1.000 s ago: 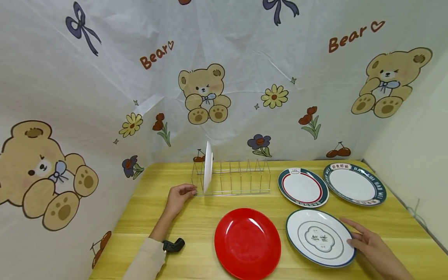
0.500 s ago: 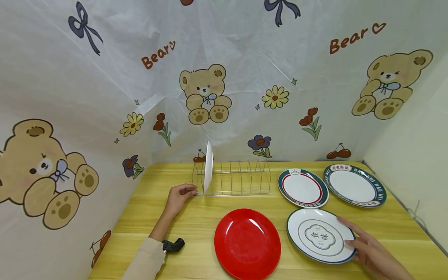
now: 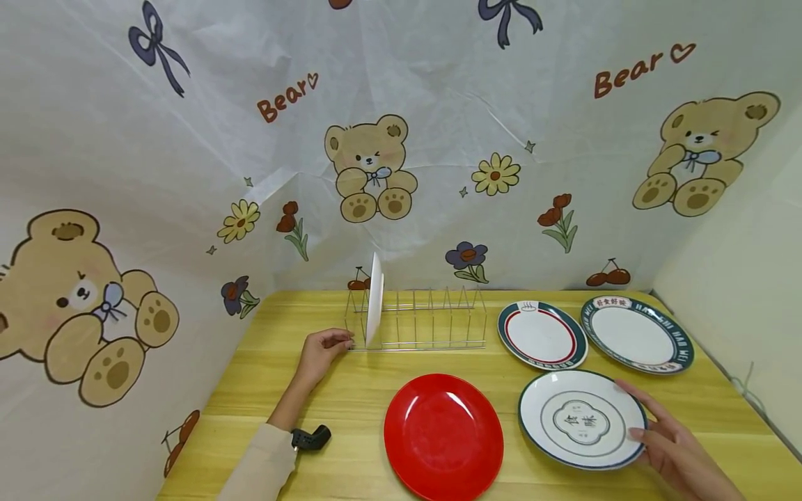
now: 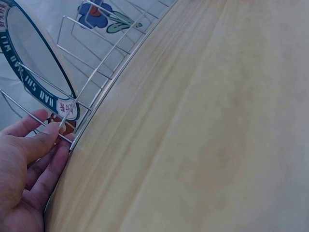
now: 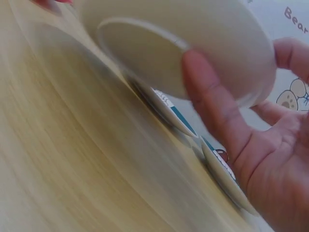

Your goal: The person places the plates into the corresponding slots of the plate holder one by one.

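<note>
Pale cloth (image 3: 432, 83), printed with teddy bears, bows, flowers, cherries and the word "Bear", is hung beyond both hands, and a plain wall (image 3: 752, 299) is seen past the right hand, with a thin cord (image 3: 743, 381) near its foot. Below the hands, a yellowish wood-grain table (image 3: 338, 424) is spread.

By the right hand (image 3: 677, 449), a white plate (image 3: 583, 419) with a dark rim and a printed centre is gripped at its right edge, the thumb laid over the top and a finger pressed to the underside; it is held tilted, clear of the table. By the left hand (image 3: 322, 355), the near left corner of a wire rack (image 3: 432, 348) is pinched between thumb and fingers. Just right of those fingers, an upright plate (image 3: 374, 306) is stood in the rack.

Between the hands, nearer the person, a red plate (image 3: 443, 435) is laid flat. Beyond the right hand, a red-ringed plate (image 3: 541, 335) and a larger green-banded plate (image 3: 635, 335) are set side by side. Behind the left hand, a black device (image 3: 311, 438) is worn by a beige sleeve (image 3: 260, 463).
</note>
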A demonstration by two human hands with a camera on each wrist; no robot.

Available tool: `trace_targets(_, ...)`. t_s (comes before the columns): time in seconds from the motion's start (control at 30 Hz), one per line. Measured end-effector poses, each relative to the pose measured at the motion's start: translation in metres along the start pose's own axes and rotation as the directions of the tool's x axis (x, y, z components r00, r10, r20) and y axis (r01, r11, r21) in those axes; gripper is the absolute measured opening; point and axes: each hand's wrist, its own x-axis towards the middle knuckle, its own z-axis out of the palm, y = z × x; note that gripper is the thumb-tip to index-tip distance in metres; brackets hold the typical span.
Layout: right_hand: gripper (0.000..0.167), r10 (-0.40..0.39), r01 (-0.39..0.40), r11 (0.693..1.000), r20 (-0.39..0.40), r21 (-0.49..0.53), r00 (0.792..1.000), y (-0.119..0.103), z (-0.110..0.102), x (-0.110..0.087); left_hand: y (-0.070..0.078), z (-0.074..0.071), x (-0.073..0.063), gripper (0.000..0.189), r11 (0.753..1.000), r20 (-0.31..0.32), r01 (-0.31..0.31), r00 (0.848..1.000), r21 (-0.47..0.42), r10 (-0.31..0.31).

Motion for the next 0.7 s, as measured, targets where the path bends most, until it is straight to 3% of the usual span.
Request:
trace_targets(0.2,0.072,-0.137,0.126,0.983,0.078,0.132,0.987,0.000,-0.002,0.000,-0.017,-0.001,0.005,0.018,1.000,0.000,0.009,1.000,0.001,-0.009)
trace_targets(0.3,0.074,-0.190,0.174,0.966,0.070,0.193,0.979,-0.001,0.000,-0.001,-0.028,-0.001,0.008,0.018,1.000,-0.006,0.012,1.000,0.001,-0.012)
trace_targets(0.5,0.075,-0.382,0.341,0.882,0.070,0.324,0.922,-0.007,0.011,0.003,-0.031,-0.001,0.010,0.017,1.000,-0.042,-0.013,0.999,-0.014,0.012)
trace_targets(0.57,0.075,-0.415,0.378,0.867,0.053,0.324,0.908,-0.012,0.016,0.003,-0.029,0.000,0.010,0.016,1.000,-0.045,-0.018,0.999,-0.020,0.017)
trace_targets(0.7,0.075,-0.443,0.432,0.869,-0.006,0.240,0.896,-0.024,0.027,0.003,-0.030,0.001,0.008,0.016,0.999,-0.037,0.013,0.999,-0.040,-0.015)
